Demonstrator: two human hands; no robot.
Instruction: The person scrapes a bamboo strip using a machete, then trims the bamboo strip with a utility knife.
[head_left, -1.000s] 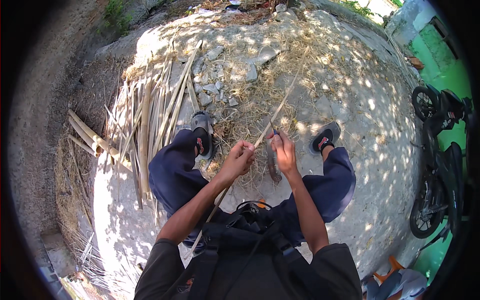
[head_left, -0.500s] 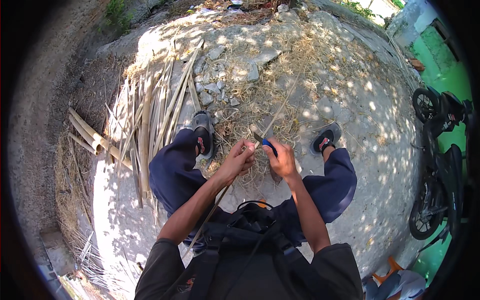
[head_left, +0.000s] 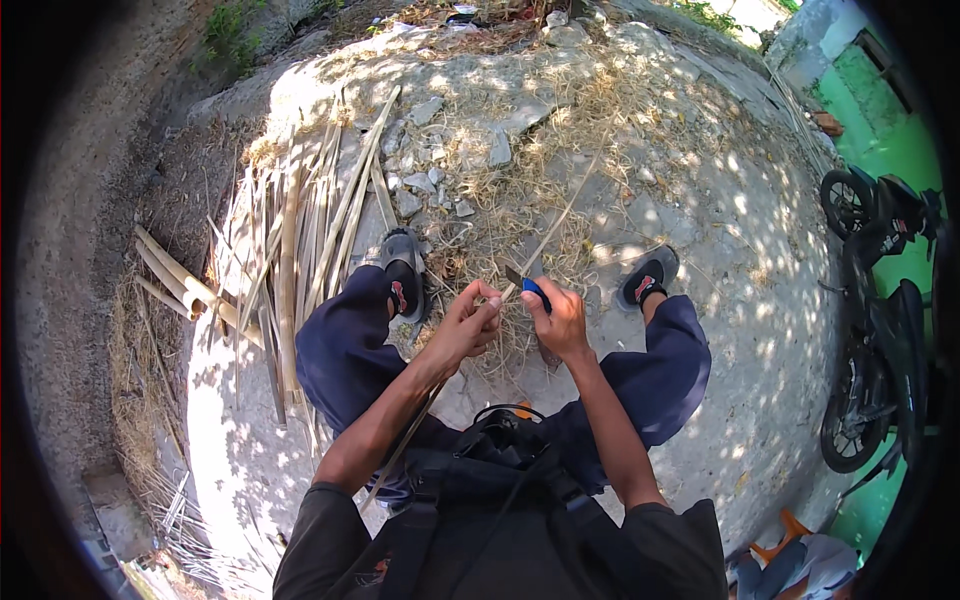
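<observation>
My left hand (head_left: 466, 326) pinches a long thin bamboo strip (head_left: 553, 230) that runs from under my left arm up over the straw-strewn ground. My right hand (head_left: 557, 318) grips a knife with a blue handle (head_left: 533, 290), its blade against the strip just above my left fingers. Both hands are close together between my knees. I sit with dark blue trousers and sandals (head_left: 402, 270) on a pale concrete ground.
A pile of split bamboo strips (head_left: 300, 230) lies to my left, with thicker bamboo pieces (head_left: 175, 275) beside it. Shavings and stones (head_left: 500, 150) cover the ground ahead. A parked motorcycle (head_left: 880, 310) stands at the right, before a green wall.
My right hand with the knife has slid down the strip toward my left hand. The strip has shifted a little; my legs have not moved.
</observation>
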